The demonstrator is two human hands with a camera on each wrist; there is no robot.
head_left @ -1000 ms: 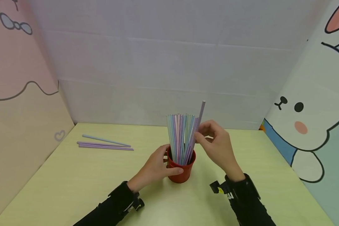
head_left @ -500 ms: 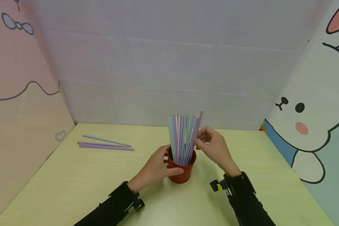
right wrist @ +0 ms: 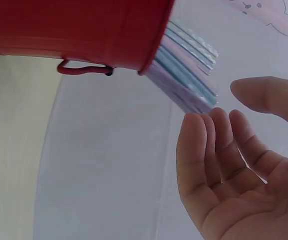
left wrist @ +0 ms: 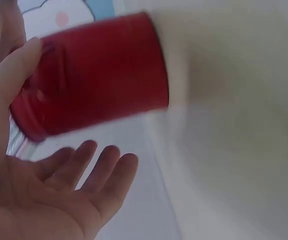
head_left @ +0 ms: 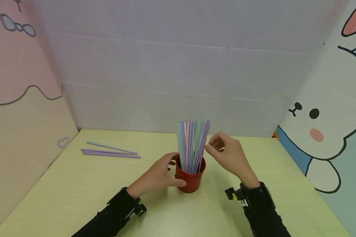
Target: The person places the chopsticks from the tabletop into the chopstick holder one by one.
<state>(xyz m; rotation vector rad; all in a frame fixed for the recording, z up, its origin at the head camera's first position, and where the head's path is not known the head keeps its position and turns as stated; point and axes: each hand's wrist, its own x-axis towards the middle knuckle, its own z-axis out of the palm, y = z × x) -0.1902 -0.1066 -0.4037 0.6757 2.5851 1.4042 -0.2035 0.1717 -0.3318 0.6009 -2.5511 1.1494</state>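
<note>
A small red bucket stands upright on the table, filled with pastel straws in blue, green, pink and purple. My left hand is spread at the bucket's left side, thumb near its front; in the left wrist view the fingers are apart from the red wall. My right hand hovers just right of the straws, holding nothing. In the right wrist view its thumb and fingertips are parted, close to the straw ends.
Left of the bucket, two purple straws and a blue straw lie on the pale yellow table. A white back wall and printed side panels enclose the table.
The tall purple straw at the right has gone down into the bucket, and the right hand has let go of it. The left hand has loosened and drawn slightly left from the bucket.
</note>
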